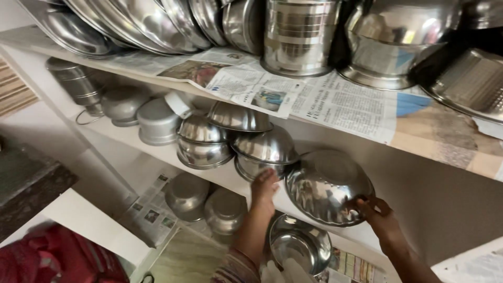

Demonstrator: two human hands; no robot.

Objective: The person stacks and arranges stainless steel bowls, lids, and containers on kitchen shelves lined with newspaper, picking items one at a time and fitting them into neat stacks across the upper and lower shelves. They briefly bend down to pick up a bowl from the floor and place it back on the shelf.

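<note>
Bare forearms, striped sleeve (230,270) L.

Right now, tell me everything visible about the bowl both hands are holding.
The bowl looks like shiny steel, round, with a fluted wall and flat base. It is tipped on edge, base toward the camera, at the middle shelf's front. The left hand touches its left rim, the right hand grips its lower right rim.

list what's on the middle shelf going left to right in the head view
Steel canister → two upturned grey pots → stacked steel bowls → second bowl stack with the left hand under it → tilted fluted bowl → right hand at its rim.
</note>
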